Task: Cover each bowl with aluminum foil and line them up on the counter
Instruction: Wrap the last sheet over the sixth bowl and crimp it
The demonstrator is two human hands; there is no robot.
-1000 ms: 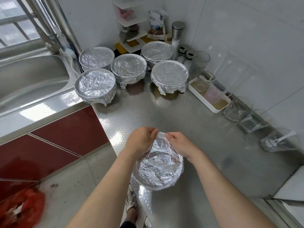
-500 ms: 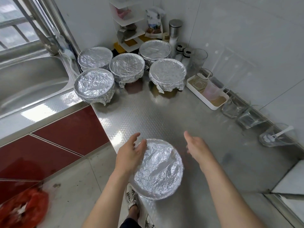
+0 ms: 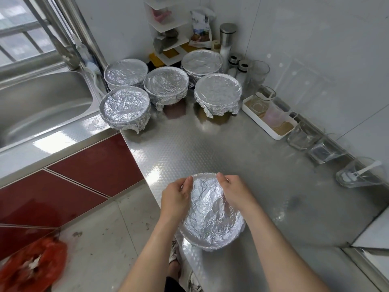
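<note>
A: Hands first. What are they doing?
B: Both are on the near bowl (image 3: 210, 244). The left hand (image 3: 176, 197) curls its fingers over the far-left rim, and the right hand (image 3: 233, 190) does the same at the far-right rim, palm over the top. Both grip the foil (image 3: 210, 213) there, prob. crimping it down so the cover stays put.
A: Where's that bowl?
B: On the desk (image 3: 210, 144), right at the front edge, well apart from the rest. Makes sense: wrap it close to the body, then set it w/ the others.
A: Others?
B: Five foil-covered bowls in the back corner, btw the sink (image 3: 31, 106) and a white tray (image 3: 271, 131). They are the sink-side bowl (image 3: 125, 105), tray-side bowl (image 3: 217, 89), middle bowl (image 3: 166, 83), back-left bowl (image 3: 125, 73) and back-right bowl (image 3: 202, 62). It's more a cluster than a straight line, tbh.
A: So six total?
B: Six, all w/ foil on. No bare bowl in view, so covering looks abt done and lining up is what's left.
A: Anything else?
B: Three clear glass containers stand along the wall past the tray: first container (image 3: 301, 137), second container (image 3: 325, 153) and third container (image 3: 357, 177) w/ a white spoon (image 3: 367, 168). There's also one corner rack (image 3: 166, 28) and one steel-capped jar (image 3: 226, 39) behind the bowls.
</note>
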